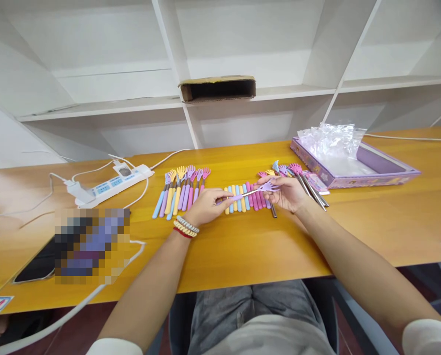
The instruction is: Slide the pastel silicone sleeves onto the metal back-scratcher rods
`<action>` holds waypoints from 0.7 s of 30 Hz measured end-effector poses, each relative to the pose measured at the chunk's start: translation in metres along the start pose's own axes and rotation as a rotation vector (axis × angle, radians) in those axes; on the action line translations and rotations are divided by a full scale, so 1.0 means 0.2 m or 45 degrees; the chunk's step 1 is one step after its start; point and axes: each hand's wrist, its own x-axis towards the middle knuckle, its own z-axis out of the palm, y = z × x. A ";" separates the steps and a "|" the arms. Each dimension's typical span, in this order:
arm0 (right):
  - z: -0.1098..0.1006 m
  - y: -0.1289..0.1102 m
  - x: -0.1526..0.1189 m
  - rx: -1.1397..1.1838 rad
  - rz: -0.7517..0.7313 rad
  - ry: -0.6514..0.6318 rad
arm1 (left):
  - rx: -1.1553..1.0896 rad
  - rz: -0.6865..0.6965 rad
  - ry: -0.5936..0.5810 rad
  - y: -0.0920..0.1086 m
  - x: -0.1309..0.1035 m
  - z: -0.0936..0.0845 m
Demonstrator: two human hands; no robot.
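Between my hands is a back scratcher (250, 193) with a purple handle, a metal rod and a purple claw head. My left hand (210, 206) grips its handle, and my right hand (285, 193) has its fingers closed around the claw end. Beneath it lies a row of loose handles (238, 203) in yellow, blue and pink. To the left are several assembled back scratchers (183, 190), side by side with claws pointing away from me. Beyond my right hand sit claw heads on metal rods (309, 183), partly hidden by that hand.
A purple box tray (385, 180) with clear plastic bags (329, 143) stands at the back right. On the left are a white power strip (115, 185), cables and a dark phone-like device (37, 261). A cardboard box (218, 88) sits on the white shelf (297, 91) behind.
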 end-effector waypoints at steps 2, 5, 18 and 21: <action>0.00 0.01 0.01 -0.025 -0.066 0.036 | 0.046 0.004 -0.001 0.01 0.00 0.01; 0.00 0.03 0.02 -0.079 -0.124 0.073 | 0.109 0.035 -0.015 0.03 0.00 0.02; 0.02 0.06 0.02 -0.434 -0.246 0.264 | 0.292 0.080 -0.020 0.03 -0.02 0.02; 0.01 0.07 0.04 -0.536 -0.321 0.345 | 0.343 0.041 0.036 0.02 -0.02 0.01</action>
